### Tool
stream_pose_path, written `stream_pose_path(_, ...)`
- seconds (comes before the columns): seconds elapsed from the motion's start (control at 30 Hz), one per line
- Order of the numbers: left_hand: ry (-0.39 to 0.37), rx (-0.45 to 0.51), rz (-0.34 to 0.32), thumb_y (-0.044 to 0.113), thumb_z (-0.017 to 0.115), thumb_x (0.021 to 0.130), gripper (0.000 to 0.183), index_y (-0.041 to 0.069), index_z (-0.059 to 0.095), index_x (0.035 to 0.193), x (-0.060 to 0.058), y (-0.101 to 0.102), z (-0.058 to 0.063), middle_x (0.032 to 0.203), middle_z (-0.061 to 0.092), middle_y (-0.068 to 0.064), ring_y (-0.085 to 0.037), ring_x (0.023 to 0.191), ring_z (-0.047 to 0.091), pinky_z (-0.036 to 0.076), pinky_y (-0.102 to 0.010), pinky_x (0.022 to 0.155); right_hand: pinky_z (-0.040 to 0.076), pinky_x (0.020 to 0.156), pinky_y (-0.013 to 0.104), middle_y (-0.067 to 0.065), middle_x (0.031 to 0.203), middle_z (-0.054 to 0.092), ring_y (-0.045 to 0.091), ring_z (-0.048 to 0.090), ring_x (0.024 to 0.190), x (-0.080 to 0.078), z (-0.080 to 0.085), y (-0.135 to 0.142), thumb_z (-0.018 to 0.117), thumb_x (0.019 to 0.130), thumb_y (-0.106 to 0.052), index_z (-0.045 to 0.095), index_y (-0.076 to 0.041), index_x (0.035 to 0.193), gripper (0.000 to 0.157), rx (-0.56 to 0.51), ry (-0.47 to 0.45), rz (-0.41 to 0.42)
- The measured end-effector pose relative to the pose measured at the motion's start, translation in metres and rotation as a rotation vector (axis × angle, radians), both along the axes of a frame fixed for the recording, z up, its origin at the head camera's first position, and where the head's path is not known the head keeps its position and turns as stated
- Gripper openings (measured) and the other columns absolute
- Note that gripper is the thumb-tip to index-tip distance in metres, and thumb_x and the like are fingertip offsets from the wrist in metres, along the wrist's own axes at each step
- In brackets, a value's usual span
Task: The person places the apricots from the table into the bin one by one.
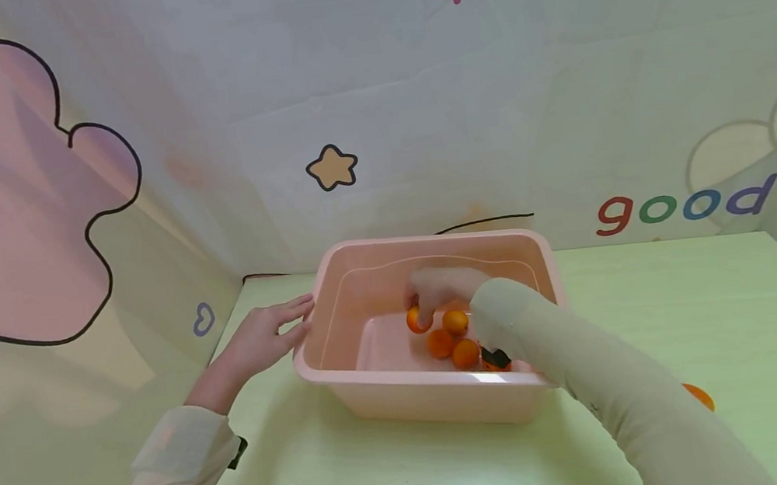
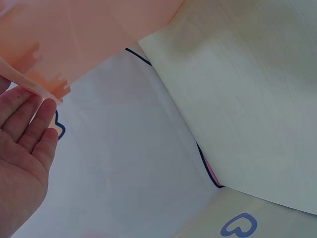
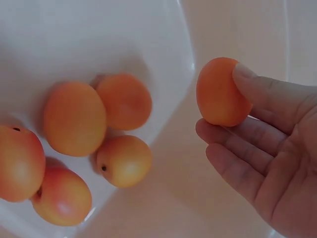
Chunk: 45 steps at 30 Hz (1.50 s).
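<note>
Inside a pink plastic basin [image 1: 432, 398], my right hand [image 1: 440, 286] pinches a smooth orange-coloured fruit [image 3: 223, 94] between thumb and fingers. In the right wrist view the held fruit is apart from the others. Several similar fruits [image 3: 75, 119] lie clustered on the basin floor, some showing a small dark dot. One near the front wall carries a dark green leaf [image 1: 495, 356] and is partly hidden by my right sleeve. My left hand [image 1: 267, 338] touches the basin's left rim with its fingers nearly straight, as the left wrist view also shows [image 2: 27, 134].
The basin stands on a pale table [image 1: 397, 476] near the back wall cloth [image 1: 408, 155] with printed shapes. Another orange fruit [image 1: 700, 397] lies to the right, half behind my right sleeve. Something dark [image 1: 238, 453] shows beside my left sleeve.
</note>
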<state>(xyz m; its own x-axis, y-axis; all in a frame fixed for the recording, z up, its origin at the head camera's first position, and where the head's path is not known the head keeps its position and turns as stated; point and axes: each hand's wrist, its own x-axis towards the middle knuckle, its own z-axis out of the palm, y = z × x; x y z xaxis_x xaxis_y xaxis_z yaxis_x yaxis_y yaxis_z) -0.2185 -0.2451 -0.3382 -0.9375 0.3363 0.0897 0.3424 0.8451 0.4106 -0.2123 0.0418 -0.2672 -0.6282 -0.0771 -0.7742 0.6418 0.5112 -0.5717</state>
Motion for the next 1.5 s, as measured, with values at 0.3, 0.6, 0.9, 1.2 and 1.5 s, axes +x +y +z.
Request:
stream_pose_path(0.3,-0.008,-0.002,-0.001,0.026,0.053,0.088,0.045,0.009,0.046,0.129,0.001,0.003,0.001,0.133,0.045,-0.006,-0.029,0.119,0.046,0.044,-0.038,0.081,0.032,0.043,0.027,0.001,0.067,0.049,0.017,0.041,0.048,-0.013,-0.025,-0.001,0.062,0.053,-0.022,0.055,-0.021,0.098,0.046,-0.116,0.082,0.099)
stream_pose_path(0.6,-0.015,0.004,0.001,0.027,0.053,0.088,0.045,0.01,0.046,0.129,0.001,0.005,0.001,0.133,0.045,-0.006,-0.028,0.116,0.049,0.043,-0.034,0.075,0.037,0.057,0.03,0.001,0.098,0.055,0.02,0.049,0.076,-0.008,-0.022,0.002,0.061,0.049,-0.021,0.06,-0.028,0.093,0.045,-0.077,0.121,0.087)
stream_pose_path(0.9,0.005,-0.002,-0.012,0.027,0.054,0.087,0.045,0.01,0.046,0.129,0.0,0.004,0.0,0.133,0.046,-0.005,-0.028,0.119,0.046,0.044,-0.038,0.081,0.042,0.079,0.032,0.0,0.097,0.055,0.018,0.05,0.093,-0.082,-0.049,0.0,0.061,0.077,-0.013,0.059,-0.016,0.099,0.022,0.111,0.472,0.671)
stream_pose_path(1.2,0.003,-0.006,-0.007,0.026,0.054,0.087,0.045,0.009,0.046,0.128,0.0,0.003,0.001,0.133,0.045,-0.006,-0.029,0.121,0.044,0.043,-0.045,0.089,0.043,0.091,0.036,0.006,0.115,0.055,0.022,0.051,0.106,-0.093,-0.013,0.032,0.06,0.083,-0.016,0.053,-0.011,0.118,0.037,0.131,0.654,0.868)
stream_pose_path(1.5,-0.005,-0.013,-0.002,0.026,0.054,0.087,0.046,0.009,0.046,0.129,-0.001,0.001,-0.001,0.134,0.045,-0.006,-0.03,0.121,0.043,0.042,-0.046,0.09,0.044,0.088,0.041,0.017,0.117,0.056,0.028,0.053,0.106,-0.081,0.001,0.096,0.06,0.083,-0.019,0.051,-0.001,0.12,0.042,0.119,0.784,0.85)
